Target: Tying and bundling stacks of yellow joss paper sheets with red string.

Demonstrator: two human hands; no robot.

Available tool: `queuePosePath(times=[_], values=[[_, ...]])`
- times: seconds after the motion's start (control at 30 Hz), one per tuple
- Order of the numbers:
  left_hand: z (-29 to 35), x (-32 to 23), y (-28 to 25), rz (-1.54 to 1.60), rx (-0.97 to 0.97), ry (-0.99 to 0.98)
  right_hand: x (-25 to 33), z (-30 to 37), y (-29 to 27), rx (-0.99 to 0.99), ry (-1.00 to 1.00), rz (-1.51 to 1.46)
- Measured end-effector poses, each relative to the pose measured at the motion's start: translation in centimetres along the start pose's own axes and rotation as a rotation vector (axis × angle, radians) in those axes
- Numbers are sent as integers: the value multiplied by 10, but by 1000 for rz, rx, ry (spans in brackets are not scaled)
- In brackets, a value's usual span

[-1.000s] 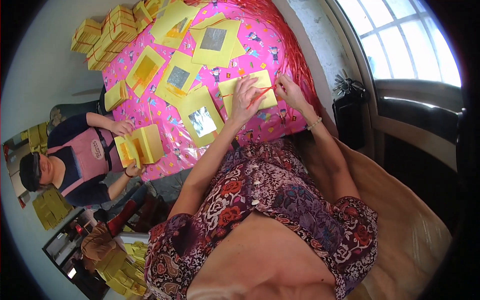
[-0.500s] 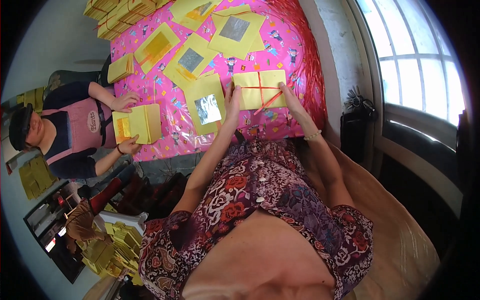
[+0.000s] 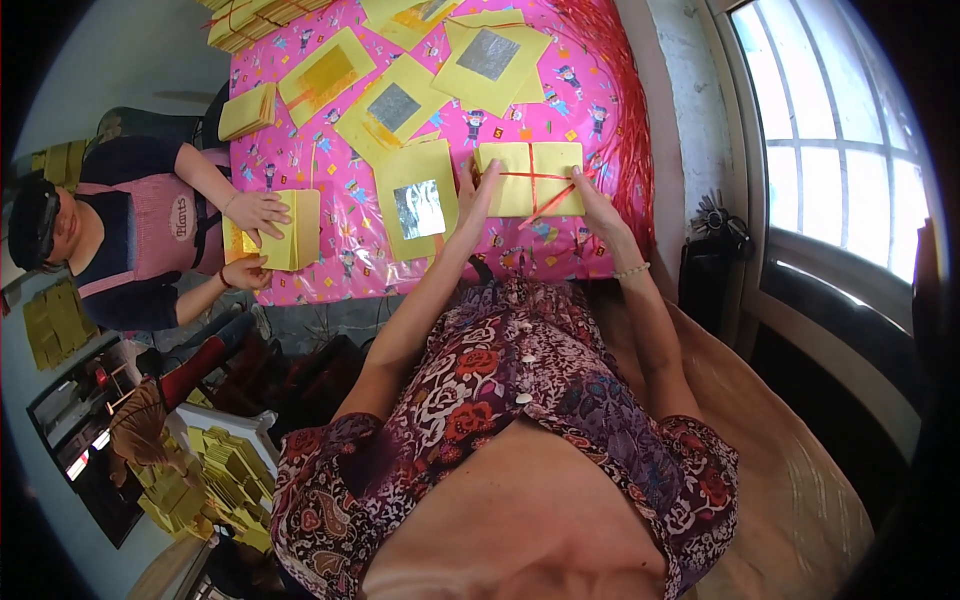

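Between my two hands is a thick bundle of yellow paper (image 3: 552, 192), tied crosswise with red plastic string. My left hand (image 3: 481, 196) presses on its left edge, thumb along the upper corner. The right side is gripped by my right hand (image 3: 598, 203), its thumb on top beside the loose string ends. To the left of my left hand lies a yellow sheet (image 3: 418, 165) with a silver foil square (image 3: 418, 208). The undersides of the bundle and most of my fingertips are hidden.
A co-worker's hands (image 3: 257, 215) rest on a yellow paper stack (image 3: 303, 230) at the left. More foil-marked sheets (image 3: 392, 108) lie across the pink patterned tablecloth (image 3: 345, 275). Red string (image 3: 632, 110) hangs along the table's right edge. Tied bundles (image 3: 250, 22) are piled at the far left.
My hands stay on the tied bundle, with the right thumb now further in over the string. The co-worker's upper hand has moved onto the paper stack. The whole view has shifted slightly.
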State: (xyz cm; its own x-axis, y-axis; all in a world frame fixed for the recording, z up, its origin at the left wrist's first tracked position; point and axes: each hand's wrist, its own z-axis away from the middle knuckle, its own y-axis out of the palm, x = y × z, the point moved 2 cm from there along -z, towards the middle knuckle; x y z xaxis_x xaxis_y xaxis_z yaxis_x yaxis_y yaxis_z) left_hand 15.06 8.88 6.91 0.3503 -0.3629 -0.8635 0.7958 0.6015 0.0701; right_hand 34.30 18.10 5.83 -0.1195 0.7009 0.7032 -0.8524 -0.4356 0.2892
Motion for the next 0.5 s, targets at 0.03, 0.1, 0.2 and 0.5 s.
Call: queuePosePath(times=[0.03,0.1,0.2,0.5], values=[[-4,6,-1,4,-3,2,-4,-3,-1,26,2,-13],[-13,15,2,-18,95,-18,-12,-9,-1,-97,-3,56],[-8,14,5,16,82,-1,-11,-11,0,-190,-14,120],[-20,29,-14,78,354,111,8,13,14,-74,-71,198]])
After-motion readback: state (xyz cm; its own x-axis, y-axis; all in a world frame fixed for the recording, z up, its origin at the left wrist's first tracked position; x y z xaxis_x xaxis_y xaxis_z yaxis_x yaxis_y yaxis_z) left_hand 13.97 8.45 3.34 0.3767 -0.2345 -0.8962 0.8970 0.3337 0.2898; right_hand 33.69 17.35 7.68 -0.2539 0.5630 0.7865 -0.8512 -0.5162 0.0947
